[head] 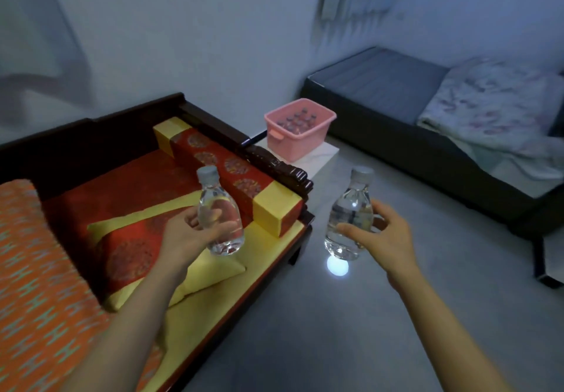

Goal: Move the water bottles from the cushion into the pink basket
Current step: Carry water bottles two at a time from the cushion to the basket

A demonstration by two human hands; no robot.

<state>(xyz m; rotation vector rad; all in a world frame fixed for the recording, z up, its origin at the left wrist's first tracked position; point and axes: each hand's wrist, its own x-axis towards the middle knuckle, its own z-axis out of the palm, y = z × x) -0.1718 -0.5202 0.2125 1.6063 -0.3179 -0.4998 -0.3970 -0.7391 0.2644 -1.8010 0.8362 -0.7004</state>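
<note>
My left hand grips a small clear water bottle with a grey cap, held upright above the red and yellow cushion. My right hand grips a second clear water bottle, upright over the grey floor. The pink basket stands further away on a low white table, between the wooden sofa and the bed, and several capped bottles stand inside it. No other bottle is visible on the cushion.
A dark wooden sofa holds a red and yellow bolster and an orange patterned cushion at left. A low dark bed with a crumpled blanket lies at right. Grey floor stretches between them, showing a bright light reflection.
</note>
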